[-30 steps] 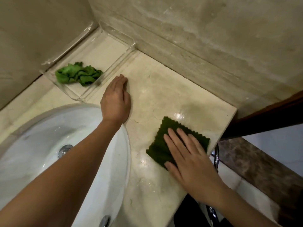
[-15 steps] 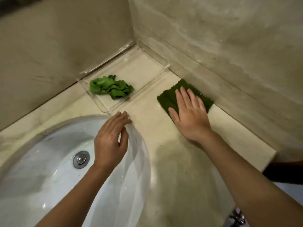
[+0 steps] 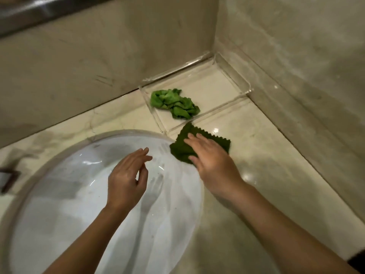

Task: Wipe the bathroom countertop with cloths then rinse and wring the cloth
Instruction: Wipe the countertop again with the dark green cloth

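Sliding back from the wall, the dark cloth lay on the bench right at the sink's rim, under the flat, open right hand. The left hand hung loose over the sink, holding nothing. The cloth looked soft, light and floppy; a corner was best to pinch. No writing showed.
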